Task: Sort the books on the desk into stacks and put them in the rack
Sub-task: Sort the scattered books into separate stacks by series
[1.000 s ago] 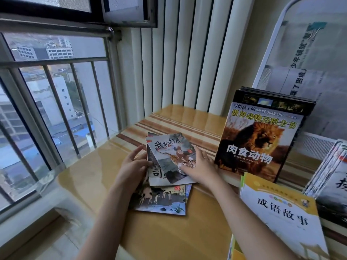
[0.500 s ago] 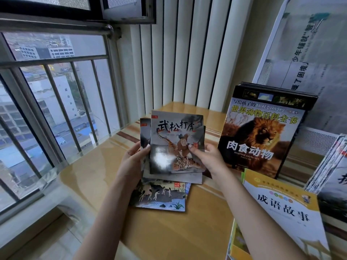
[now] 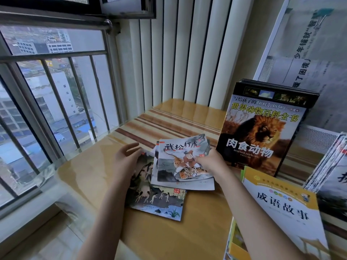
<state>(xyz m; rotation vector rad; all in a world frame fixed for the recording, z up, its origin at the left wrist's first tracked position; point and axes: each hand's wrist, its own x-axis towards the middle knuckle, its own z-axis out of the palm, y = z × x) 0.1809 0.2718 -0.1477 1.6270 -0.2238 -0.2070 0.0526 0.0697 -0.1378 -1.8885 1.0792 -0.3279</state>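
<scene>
Mid-sort, the right hand [image 3: 210,163] pinches the tiger picture book [image 3: 183,159] atop the small pile on the surface [image 3: 90,171], left of the upright lion book [image 3: 261,128], while the left hand [image 3: 125,160], fingers relaxed, rests alongside; next, probably, squaring the pile's edges.

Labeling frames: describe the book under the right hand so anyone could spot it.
On the wooden desk by the window, left of the upright lion book, lies a small pile. The tiger book tops it, pinched by the right hand; only it shows a man astride a tiger.
</scene>
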